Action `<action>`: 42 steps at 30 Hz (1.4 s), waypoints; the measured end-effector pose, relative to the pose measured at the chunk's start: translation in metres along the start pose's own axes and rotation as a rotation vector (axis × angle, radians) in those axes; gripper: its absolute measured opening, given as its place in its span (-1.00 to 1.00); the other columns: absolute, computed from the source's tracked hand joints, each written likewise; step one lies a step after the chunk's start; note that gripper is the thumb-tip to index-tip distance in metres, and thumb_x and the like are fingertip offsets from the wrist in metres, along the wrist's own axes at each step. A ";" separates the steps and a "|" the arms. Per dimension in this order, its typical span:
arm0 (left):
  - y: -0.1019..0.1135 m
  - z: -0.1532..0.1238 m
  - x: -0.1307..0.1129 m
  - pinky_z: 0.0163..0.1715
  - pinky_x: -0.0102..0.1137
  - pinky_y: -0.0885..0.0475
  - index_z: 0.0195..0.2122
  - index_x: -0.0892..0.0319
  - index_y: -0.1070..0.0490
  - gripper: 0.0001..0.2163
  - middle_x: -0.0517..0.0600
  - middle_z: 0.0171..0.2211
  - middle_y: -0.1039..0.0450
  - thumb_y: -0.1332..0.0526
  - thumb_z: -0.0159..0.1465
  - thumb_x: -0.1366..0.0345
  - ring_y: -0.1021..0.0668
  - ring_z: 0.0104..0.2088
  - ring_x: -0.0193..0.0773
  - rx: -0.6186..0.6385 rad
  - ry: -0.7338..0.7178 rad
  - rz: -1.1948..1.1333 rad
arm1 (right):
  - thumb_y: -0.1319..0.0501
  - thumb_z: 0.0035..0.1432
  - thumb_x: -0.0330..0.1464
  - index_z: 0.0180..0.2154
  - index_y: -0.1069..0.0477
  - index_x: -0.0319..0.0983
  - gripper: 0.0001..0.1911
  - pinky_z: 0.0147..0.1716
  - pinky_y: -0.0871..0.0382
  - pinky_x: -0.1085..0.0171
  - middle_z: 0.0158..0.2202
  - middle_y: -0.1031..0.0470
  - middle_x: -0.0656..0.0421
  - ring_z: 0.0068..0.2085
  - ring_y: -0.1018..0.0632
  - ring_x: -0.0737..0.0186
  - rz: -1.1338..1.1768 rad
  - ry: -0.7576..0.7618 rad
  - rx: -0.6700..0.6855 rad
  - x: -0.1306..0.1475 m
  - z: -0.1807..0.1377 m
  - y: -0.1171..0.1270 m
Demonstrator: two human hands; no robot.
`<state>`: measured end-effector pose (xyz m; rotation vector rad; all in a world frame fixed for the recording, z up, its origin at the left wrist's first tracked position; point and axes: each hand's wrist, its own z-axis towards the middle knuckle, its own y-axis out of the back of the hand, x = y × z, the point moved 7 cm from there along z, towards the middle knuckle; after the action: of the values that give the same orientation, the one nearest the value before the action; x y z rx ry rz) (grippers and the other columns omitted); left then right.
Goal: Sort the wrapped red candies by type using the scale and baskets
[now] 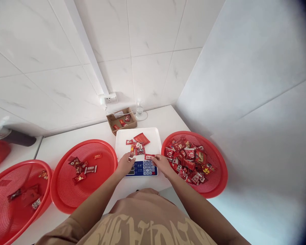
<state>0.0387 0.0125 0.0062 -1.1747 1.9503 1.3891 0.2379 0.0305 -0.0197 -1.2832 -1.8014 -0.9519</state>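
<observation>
A white electronic scale with a blue keypad stands in front of me on the white counter. Several red candy packets lie on its platform. My right hand pinches a small red packet at the platform's front edge. My left hand rests at the scale's front left corner, fingers curled, touching the platform; what it holds, if anything, is hidden. A red basket full of red candy packets sits right of the scale.
Left of the scale sits a red basket with a few packets, and another red basket at the far left. A cardboard box with packets, a clear glass and a wall socket stand behind the scale. Tiled walls close in behind and right.
</observation>
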 end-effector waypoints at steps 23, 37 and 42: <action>-0.004 0.012 -0.006 0.13 -0.04 -0.17 0.05 -0.12 -0.37 -0.66 0.05 0.12 -0.23 -0.15 0.23 0.19 -0.22 0.16 0.02 -0.008 -0.468 0.726 | -0.02 0.23 -0.38 0.14 -0.28 -0.04 -0.55 -0.14 -0.31 0.16 0.17 -0.22 0.06 0.03 -0.33 0.02 -1.138 0.443 -0.002 0.052 0.025 -0.040; 0.015 0.064 0.000 0.08 -0.16 -0.24 0.26 0.16 0.01 -0.29 0.19 0.29 -0.03 -0.22 0.13 0.11 -0.24 0.20 0.09 0.017 -0.197 0.600 | -0.10 0.17 -0.40 0.17 -0.22 -0.22 -0.49 0.05 -0.21 0.20 0.21 -0.18 0.00 0.14 -0.29 0.06 -0.929 0.334 -0.034 0.029 0.032 -0.022; 0.003 0.064 -0.012 0.09 -0.17 -0.22 0.21 0.09 -0.10 -0.41 0.12 0.28 -0.07 -0.19 0.16 0.14 -0.25 0.19 0.05 0.035 -0.219 0.593 | -0.06 0.22 -0.36 0.12 -0.27 -0.30 -0.57 0.04 -0.19 0.23 0.11 -0.30 -0.03 0.10 -0.33 0.11 -0.886 0.357 -0.150 0.047 0.062 -0.012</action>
<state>0.0356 0.0763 -0.0073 -0.4025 2.2393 1.6676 0.2066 0.1015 -0.0100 -0.2890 -2.0263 -1.6799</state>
